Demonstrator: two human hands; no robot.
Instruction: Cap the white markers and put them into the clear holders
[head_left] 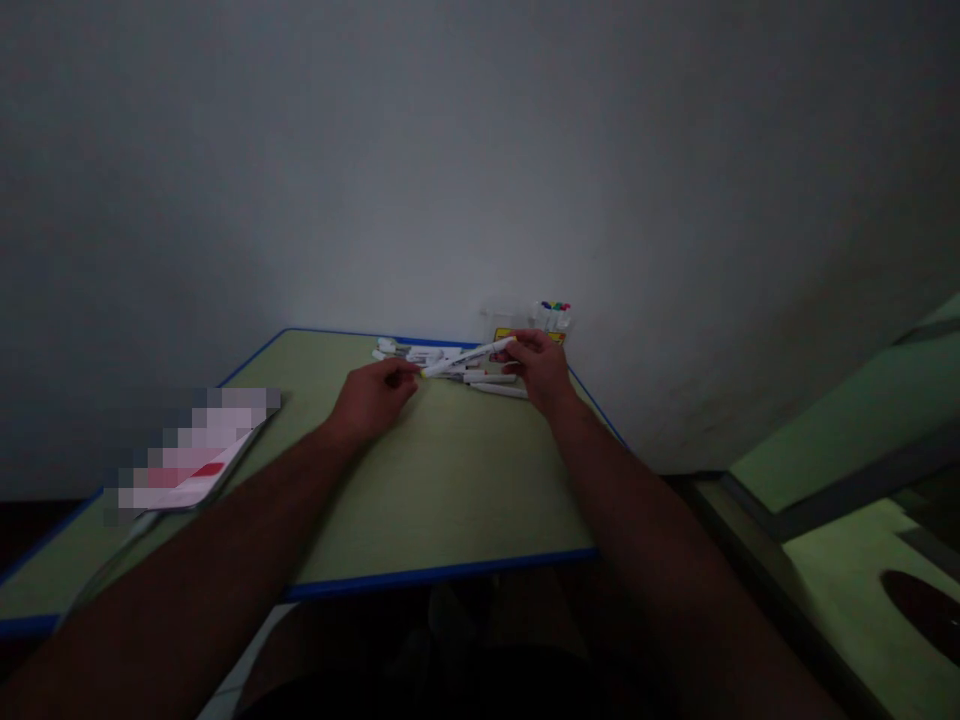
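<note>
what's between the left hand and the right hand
In the head view, one white marker spans from the left hand to the right hand, with more markers lying on the table.

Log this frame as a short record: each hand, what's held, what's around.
left hand: fingertips at one end of a white marker
right hand: grip on its other end
pile: more white markers, beyond the hands
case: clear, coloured tops inside, near the wall
table: greenish top, blue edge
</note>
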